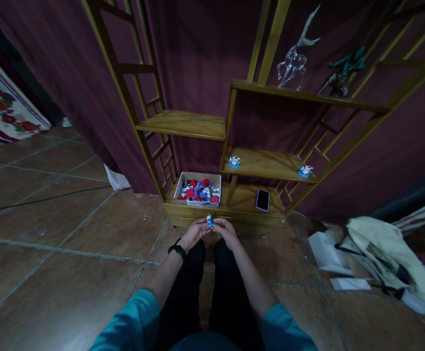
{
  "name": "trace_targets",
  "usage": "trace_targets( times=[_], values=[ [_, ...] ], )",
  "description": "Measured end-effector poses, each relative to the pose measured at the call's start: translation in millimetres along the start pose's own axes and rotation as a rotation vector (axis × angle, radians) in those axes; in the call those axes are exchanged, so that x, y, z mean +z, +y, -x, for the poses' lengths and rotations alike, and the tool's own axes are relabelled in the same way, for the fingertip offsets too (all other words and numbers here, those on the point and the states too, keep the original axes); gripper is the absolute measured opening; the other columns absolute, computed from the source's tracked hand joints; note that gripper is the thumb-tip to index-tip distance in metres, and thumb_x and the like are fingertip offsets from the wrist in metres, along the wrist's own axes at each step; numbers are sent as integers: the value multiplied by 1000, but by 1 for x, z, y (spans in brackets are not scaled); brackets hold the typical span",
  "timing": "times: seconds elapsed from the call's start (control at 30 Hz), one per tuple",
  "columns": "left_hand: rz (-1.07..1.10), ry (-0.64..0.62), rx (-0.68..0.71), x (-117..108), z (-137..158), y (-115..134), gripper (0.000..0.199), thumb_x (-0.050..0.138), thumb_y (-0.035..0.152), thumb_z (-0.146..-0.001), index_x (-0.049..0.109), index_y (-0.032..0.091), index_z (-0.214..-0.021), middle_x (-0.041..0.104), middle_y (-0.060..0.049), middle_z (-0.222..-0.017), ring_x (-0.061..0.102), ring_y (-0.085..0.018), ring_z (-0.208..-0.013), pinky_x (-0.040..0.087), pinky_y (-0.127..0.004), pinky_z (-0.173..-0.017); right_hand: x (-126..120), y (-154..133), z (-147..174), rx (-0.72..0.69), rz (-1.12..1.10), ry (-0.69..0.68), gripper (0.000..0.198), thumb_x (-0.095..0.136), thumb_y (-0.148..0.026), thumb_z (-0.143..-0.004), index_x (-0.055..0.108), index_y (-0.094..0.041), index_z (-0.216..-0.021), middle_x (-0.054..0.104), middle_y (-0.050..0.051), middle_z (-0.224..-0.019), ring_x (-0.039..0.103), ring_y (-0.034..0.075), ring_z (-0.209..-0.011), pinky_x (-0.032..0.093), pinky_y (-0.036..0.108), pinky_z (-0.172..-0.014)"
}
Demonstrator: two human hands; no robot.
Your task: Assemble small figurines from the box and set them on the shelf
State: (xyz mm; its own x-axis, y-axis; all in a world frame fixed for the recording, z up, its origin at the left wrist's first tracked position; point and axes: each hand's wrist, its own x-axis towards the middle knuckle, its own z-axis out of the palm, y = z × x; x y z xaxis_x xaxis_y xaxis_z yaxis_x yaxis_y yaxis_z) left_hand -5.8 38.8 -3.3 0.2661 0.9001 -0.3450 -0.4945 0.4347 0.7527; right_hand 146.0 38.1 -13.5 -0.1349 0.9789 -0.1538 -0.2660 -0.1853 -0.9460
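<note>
Between my fingertips is a small blue-and-white figurine (210,221), upright in front of the cabinet. My left hand (196,231) pinches it from the left side, and my right hand (227,229) closes on it from the right. Just beyond my hands, a white cardboard box (178,187) full of red, purple and white small pieces rests on the low shelf. Two similar figurines on blue round bases stand on the shelf above: one figurine (234,162) at its left end, another figurine (305,170) at its right end.
A phone (262,200) lies on the low shelf. Higher up stand a clear deer ornament (293,66) and a dark green sculpture (344,72). Another wooden shelf (186,123) is at left. Bags (384,248) and a white box (329,252) lie on the floor at right; a cable (44,199) crosses at left.
</note>
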Motion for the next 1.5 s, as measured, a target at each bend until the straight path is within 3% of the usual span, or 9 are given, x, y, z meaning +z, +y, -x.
trace_targets(
  times=[0.4, 0.97, 1.5],
  values=[
    [96, 33, -10, -2, -2, -1, 26, 58, 7, -77, 63, 10, -102, 69, -10, -84, 65, -13, -69, 51, -25, -71, 1, -1, 0, -33, 48, 6, 37, 76, -37, -56, 67, -20, -88, 65, 3, -89, 61, 17, -81, 50, 30, -72],
    [126, 72, -22, 0, -2, 3, 28, 55, 9, -78, 61, 8, -105, 68, -11, -76, 65, -15, -66, 51, -24, -64, 1, -3, 1, -21, 38, -2, 33, 72, -40, -61, 68, -20, -88, 68, 3, -87, 63, 18, -80, 52, 34, -76],
    [135, 48, 22, -1, -1, 2, 36, 61, 7, -75, 57, 16, -110, 68, -7, -93, 67, -13, -79, 52, -27, -78, 1, 2, -4, -2, 18, 17, 39, 74, -40, -58, 68, -21, -91, 69, 5, -92, 63, 20, -85, 52, 35, -77]
  ],
)
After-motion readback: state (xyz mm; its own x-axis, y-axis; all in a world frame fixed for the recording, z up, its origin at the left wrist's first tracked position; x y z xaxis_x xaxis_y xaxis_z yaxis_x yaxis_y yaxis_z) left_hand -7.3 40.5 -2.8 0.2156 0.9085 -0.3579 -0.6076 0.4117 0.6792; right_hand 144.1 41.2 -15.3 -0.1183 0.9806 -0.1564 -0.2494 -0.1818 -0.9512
